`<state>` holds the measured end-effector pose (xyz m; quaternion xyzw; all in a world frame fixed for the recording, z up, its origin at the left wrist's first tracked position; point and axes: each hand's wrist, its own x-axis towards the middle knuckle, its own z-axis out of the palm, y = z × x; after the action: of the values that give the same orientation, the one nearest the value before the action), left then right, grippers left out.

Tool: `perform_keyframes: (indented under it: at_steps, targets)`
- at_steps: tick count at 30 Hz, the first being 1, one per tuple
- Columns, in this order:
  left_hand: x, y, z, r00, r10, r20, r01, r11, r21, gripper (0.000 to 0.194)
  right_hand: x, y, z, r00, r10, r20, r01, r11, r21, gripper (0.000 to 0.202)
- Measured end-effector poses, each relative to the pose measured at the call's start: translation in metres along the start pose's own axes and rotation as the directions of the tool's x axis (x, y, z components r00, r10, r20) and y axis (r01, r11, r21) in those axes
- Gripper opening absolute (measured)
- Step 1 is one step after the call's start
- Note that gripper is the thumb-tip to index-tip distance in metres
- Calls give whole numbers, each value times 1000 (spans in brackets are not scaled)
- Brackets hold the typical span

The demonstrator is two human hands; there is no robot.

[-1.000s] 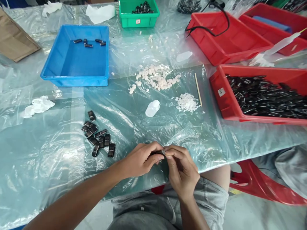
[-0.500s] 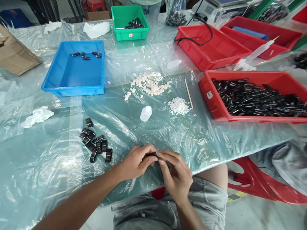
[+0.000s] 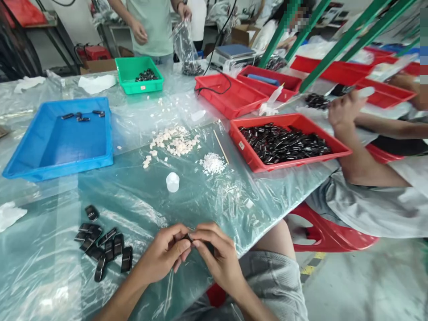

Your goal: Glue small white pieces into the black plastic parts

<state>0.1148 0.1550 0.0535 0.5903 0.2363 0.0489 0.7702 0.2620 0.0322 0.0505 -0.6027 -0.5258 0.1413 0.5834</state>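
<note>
Head view is looking down on a table under clear plastic sheeting (image 3: 140,209), where the person's left hand (image 3: 163,258) and right hand (image 3: 219,258) are meeting at the near edge. Both are pinching one small black part (image 3: 187,238) between their fingertips, each hand clamped on an end; most of it is hidden, so its long axis seems to be running from hand to hand, though its facing cannot be told.

Left of the left hand, a cluster of black parts (image 3: 102,249) is lying loose on the sheeting. Beyond it, far to the left, a blue tray (image 3: 56,171) is holding a few black parts at its far wall. Straight ahead of the hands a small white cap (image 3: 172,182) is standing, with a heap of cream pieces (image 3: 174,143) and a pile of white bits (image 3: 212,163) farther out. Ahead and right of the right hand, a red tray (image 3: 249,156) is lying full of black parts. Far ahead, a green tray (image 3: 133,84) is holding a small dark heap. A co-worker's arm (image 3: 351,138) is reaching in at the right.
</note>
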Motion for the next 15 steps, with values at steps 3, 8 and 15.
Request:
perform_keyframes:
  at_steps: [3, 8, 15]
  targets:
    - [1, 0, -2, 1000, -24, 7, 24, 998, -57, 34, -2, 2, 0, 999, -13, 29, 13, 1000, -21, 27]
    - [-1, -2, -4, 998, -56, -24, 55, 998, -22, 38, -2, 2, 4, 996, -63, 63, 68, 994, -80, 33]
    - [-4, 10, 2, 969, -95, -226, 122, 987, 109, 67, 1, 2, -30, 975, -196, -104, 185, 977, -105, 39]
